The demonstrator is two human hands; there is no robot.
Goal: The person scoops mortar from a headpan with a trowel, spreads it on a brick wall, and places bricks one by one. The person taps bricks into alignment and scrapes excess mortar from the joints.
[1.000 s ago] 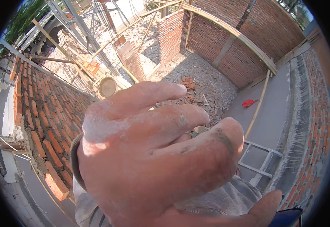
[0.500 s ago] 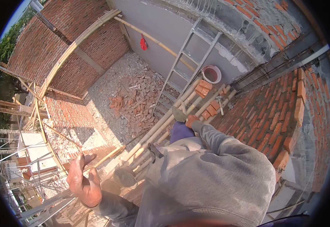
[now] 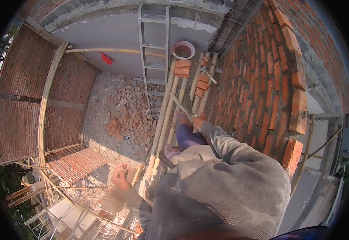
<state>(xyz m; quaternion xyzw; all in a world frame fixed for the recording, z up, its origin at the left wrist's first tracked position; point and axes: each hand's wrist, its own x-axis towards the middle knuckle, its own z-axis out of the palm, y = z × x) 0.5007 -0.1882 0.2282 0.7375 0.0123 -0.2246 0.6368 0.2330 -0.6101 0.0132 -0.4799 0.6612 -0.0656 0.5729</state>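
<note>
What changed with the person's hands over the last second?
The hand that filled the view a second ago has pulled away. Now the left hand hangs free beside the bamboo poles, and the right hand rests on them. Bricks and bucket stayed put.

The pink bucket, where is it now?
In the head view the pink bucket stands at the top centre, at the far end of the bamboo platform, just right of the metal ladder and beyond the loose bricks.

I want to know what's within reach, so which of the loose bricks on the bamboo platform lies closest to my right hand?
The brick at the near end of the row lies closest to the right hand. The others sit farther up the bamboo platform, toward the round tub.
</note>
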